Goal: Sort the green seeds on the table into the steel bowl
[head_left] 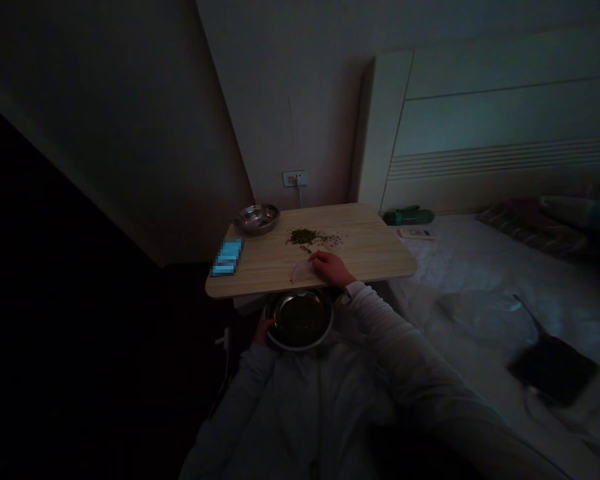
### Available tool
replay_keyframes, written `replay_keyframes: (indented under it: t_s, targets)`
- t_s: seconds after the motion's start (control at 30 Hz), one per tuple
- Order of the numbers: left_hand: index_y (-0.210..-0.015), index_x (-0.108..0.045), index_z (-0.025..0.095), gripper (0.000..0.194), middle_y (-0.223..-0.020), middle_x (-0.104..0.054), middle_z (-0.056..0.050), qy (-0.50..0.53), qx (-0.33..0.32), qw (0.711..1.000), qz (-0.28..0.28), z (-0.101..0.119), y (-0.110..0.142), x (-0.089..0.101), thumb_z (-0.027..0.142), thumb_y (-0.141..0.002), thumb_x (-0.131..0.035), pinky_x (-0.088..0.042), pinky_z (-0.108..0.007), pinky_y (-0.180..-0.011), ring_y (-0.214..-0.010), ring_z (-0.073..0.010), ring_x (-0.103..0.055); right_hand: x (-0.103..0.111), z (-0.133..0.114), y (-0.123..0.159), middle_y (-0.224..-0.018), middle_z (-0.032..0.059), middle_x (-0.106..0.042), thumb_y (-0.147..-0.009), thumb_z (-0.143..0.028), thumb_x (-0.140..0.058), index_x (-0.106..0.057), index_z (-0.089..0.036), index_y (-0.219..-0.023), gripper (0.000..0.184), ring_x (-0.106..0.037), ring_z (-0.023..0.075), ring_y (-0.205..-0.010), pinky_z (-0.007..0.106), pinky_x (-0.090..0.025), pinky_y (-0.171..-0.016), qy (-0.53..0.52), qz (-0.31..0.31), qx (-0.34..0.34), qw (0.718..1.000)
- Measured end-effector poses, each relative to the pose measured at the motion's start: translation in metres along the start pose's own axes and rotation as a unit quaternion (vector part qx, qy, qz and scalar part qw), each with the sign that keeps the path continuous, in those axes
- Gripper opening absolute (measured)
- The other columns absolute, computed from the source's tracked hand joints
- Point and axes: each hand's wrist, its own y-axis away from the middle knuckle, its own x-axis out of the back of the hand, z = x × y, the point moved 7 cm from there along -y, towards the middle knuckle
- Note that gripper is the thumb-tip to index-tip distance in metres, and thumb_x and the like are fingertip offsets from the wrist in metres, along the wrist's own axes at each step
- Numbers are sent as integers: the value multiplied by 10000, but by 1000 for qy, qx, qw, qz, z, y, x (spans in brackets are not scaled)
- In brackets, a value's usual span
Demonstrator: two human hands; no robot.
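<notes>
Left hand: I grip the metal bowl at its rim, beneath the tabletop.
Right hand: my fingers curl nearly together; cannot tell whether they pinch anything.
Green grains: on the tabletop, just beyond my right hand.

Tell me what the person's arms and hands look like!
The right sleeve is long, pale greyish and wrinkly, with a lighter cuff at the wrist. The left sleeve looks pale greyish too. The right hand and left hand wear no gloves. It's too dim to tell exact colours.
</notes>
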Motion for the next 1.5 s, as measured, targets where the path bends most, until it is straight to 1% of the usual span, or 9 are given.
replay_keyframes:
  t_s: [0.13, 0.43, 0.63, 0.73, 0.8, 0.97, 1.27, 1.4, 1.5]
  targets:
    - [-472, -580, 213, 150, -464, -615, -11, -1, 18, 1000, 11, 0, 5, -2, 89, -547, -619, -487, -385, -751, -735, -250, -664, -1, 1, 0, -660, -11, -629, -754, -246, -482, -685, -205, -872, 238, -541, 124, -652, 258, -427, -703, -2, -4, -9, 1000]
    - [-490, -602, 223, 136, -457, -628, 4, -11, 7, 1000, 14, 4, 13, -5, 103, -551, -612, -514, -358, -675, -619, -215, -652, -3, -2, 3, -713, 2, -645, -752, -238, -483, -681, -193, -863, 231, -550, 135, -684, 264, -423, -704, -7, -33, -21, 999]
    - [-495, -600, 209, 136, -475, -620, -11, -12, 3, 1000, 15, 2, 1, 2, 83, -545, -616, -483, -389, -772, -757, -251, -663, -3, -1, 2, -757, -5, -657, -731, -237, -501, -684, -208, -821, 206, -554, 133, -718, 260, -423, -718, -22, -28, -2, 999]
    - [-535, -614, 204, 115, -507, -630, -10, -10, -15, 1000, 0, 2, -5, 4, 93, -515, -638, -465, -413, -806, -824, -268, -656, 0, 0, 2, -746, -2, -654, -745, -232, -483, -681, -197, -870, 237, -553, 132, -702, 264, -428, -718, -39, -20, -20, 999]
    - [-539, -611, 206, 118, -507, -630, -3, -11, -27, 1000, -5, 3, -6, 3, 104, -497, -653, -462, -414, -807, -822, -269, -656, 2, 0, 2, -734, 2, -649, -755, -225, -470, -676, -189, -916, 265, -550, 133, -689, 269, -430, -723, -38, -11, -35, 999]
    - [-479, -577, 216, 124, -476, -618, -1, -31, -15, 999, 34, 3, -1, 4, 109, -523, -620, -485, -389, -766, -754, -249, -660, 3, -2, 3, -703, -4, -637, -753, -213, -473, -672, -191, -949, 281, -541, 132, -676, 271, -424, -727, -8, -5, -30, 1000]
    - [-491, -584, 221, 142, -452, -592, 12, -18, -11, 999, 29, 2, 0, 3, 92, -535, -622, -487, -384, -765, -741, -244, -659, 0, -1, 2, -678, -9, -630, -755, -212, -475, -674, -200, -946, 277, -534, 126, -647, 262, -422, -693, -10, -15, -22, 1000]
    - [-561, -630, 230, 119, -495, -622, 9, -20, -35, 999, 32, 4, -3, 7, 111, -550, -632, -487, -392, -787, -798, -251, -663, -1, 1, 1, -683, -7, -635, -764, -214, -462, -678, -202, -938, 277, -550, 133, -677, 272, -426, -726, -14, -18, -25, 999]
    - [-498, -599, 226, 144, -497, -626, 2, -32, -46, 998, 33, 5, -1, 7, 92, -531, -641, -475, -378, -819, -848, -255, -657, -1, 1, 1, -732, 9, -652, -757, -208, -470, -684, -193, -926, 273, -558, 141, -706, 283, -424, -762, -9, -16, -25, 1000]
